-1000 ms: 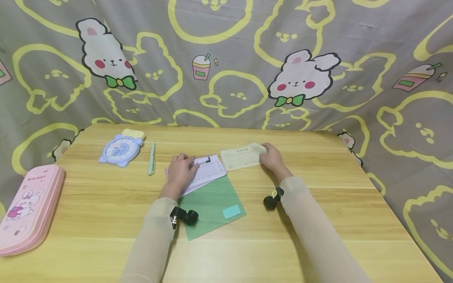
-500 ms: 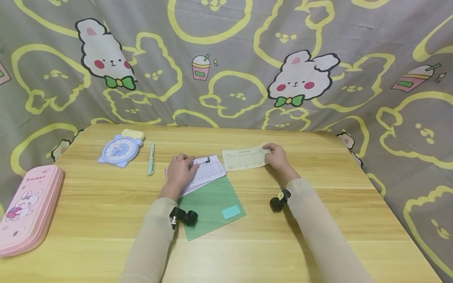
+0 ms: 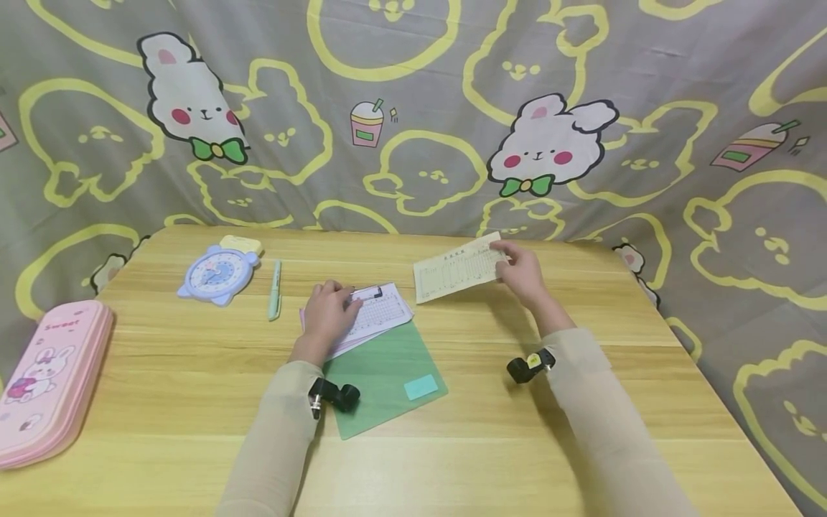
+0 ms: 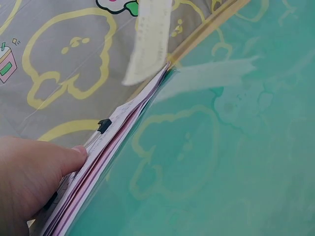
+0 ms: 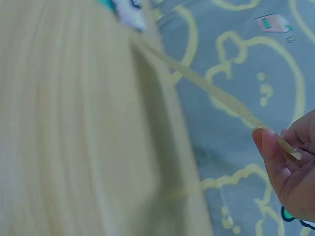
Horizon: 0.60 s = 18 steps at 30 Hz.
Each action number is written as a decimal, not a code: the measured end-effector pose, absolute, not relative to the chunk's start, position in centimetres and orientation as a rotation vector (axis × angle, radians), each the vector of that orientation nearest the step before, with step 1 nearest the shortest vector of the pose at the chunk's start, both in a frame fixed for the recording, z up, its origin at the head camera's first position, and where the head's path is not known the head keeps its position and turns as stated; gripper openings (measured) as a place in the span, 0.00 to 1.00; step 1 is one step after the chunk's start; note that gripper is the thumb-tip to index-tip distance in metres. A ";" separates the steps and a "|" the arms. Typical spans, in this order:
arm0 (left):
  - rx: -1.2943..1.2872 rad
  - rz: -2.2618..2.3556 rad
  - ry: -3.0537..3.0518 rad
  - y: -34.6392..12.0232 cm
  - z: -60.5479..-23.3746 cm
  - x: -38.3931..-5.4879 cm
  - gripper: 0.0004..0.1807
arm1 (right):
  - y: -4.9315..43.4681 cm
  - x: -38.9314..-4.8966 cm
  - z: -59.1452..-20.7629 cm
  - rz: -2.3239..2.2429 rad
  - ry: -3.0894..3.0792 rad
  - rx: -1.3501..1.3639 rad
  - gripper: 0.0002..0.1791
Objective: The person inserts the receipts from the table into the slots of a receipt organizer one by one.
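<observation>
My left hand (image 3: 326, 312) rests on a stack of printed sheets (image 3: 381, 309), its thumb beside a black-ended wire clip (image 3: 371, 292). In the left wrist view, the thumb (image 4: 71, 158) lies on the top sheet near the clip, while the other fingers are out of sight. The stack overlaps the upper part of a translucent green board (image 3: 381, 388) with a pale blue label. My right hand (image 3: 525, 275) pinches the right end of a pale yellow printed slip (image 3: 455, 269), tilted above the table. The right wrist view shows the slip (image 5: 216, 93) edge-on between thumb and fingers.
A light green pen (image 3: 276, 291) lies left of the stack. Beyond it are a blue toy clock (image 3: 220, 274) and a yellow block (image 3: 242, 244). A pink pencil case (image 3: 54, 384) is at the left edge. A patterned curtain (image 3: 433, 93) hangs behind the table (image 3: 194, 388).
My right hand has moved right and lifted the yellow slip from the table, moving it away from the stack; the slip's curled right end has flattened out. The left hand stays in place.
</observation>
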<state>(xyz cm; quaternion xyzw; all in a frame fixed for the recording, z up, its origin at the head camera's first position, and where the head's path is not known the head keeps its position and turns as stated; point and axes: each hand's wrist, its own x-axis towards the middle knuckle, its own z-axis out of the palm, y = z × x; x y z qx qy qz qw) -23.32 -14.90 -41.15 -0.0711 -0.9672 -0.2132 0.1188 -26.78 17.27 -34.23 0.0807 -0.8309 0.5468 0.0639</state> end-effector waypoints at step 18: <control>-0.215 -0.631 -2.796 -15.0 -41.5 -23.5 0.21 | 15.2 -24.5 -36.1 2.100 -2.632 0.525 0.24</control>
